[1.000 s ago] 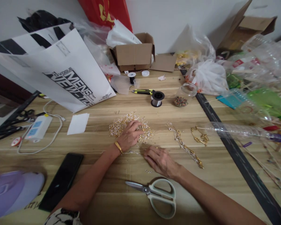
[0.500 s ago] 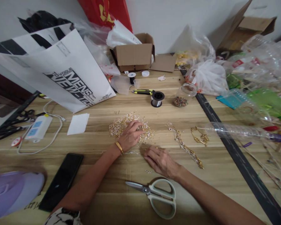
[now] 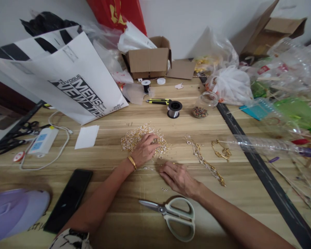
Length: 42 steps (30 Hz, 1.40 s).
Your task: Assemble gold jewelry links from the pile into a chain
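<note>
A loose pile of small gold and silver beads (image 3: 132, 140) lies mid-table. My left hand (image 3: 145, 148), a gold bracelet on its wrist, rests at the pile's right side with its fingers bent and somewhat apart among the beads. Nearer to me, my right hand (image 3: 178, 176) lies low on the wood, fingers pressed together at the right end of a thin beaded strand (image 3: 147, 168); its fingertips are partly hidden. A few separate beads (image 3: 164, 189) sit just below that hand. Scissors (image 3: 180, 216) with pale handles lie closest to me.
Finished-looking gold and silver chains (image 3: 206, 162) lie to the right. Beyond the pile are a wire spool (image 3: 174, 110), a yellow-black cutter (image 3: 158, 101) and a glass jar of beads (image 3: 200, 110). A phone (image 3: 68, 200) and a power strip (image 3: 44, 140) are at left.
</note>
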Available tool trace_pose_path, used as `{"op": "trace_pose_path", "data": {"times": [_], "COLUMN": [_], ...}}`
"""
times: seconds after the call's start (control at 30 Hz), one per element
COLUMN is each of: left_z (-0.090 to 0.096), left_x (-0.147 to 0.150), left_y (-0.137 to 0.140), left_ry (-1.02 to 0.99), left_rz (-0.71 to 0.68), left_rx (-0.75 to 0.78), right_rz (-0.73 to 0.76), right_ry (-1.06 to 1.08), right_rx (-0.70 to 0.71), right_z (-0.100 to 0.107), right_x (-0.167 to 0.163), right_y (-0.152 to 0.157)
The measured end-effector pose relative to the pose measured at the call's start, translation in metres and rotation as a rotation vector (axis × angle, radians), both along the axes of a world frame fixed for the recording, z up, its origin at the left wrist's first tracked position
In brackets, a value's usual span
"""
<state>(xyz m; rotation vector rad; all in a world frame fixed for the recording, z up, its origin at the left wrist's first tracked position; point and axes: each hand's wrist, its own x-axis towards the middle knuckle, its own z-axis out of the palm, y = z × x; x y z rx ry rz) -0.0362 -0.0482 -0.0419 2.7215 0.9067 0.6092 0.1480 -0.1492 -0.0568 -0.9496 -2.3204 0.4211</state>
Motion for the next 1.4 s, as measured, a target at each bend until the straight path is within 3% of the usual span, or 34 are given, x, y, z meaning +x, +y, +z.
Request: {"op": "trace_pose_path", "data": {"times": [0.6, 1.03, 1.4], "left_z": [-0.002, 0.004, 0.006], "left_x": [-0.002, 0.006, 0.001], "left_y": [0.003, -0.007, -0.003], "left_ry": [-0.045, 0.094, -0.015], "left_rz": [0.014, -0.067, -0.033], "left_rx": [0.034, 0.065, 0.036], "right_rz": [0.007, -0.001, -0.005], "right_ry": [0.012, -0.007, -0.019], "right_rx": [-0.016, 0.007, 0.005], "right_z": [0.001, 0.001, -0.003], "right_x": [0.000, 0.000, 0.000], "right_y": [0.001, 0.001, 0.000]}}
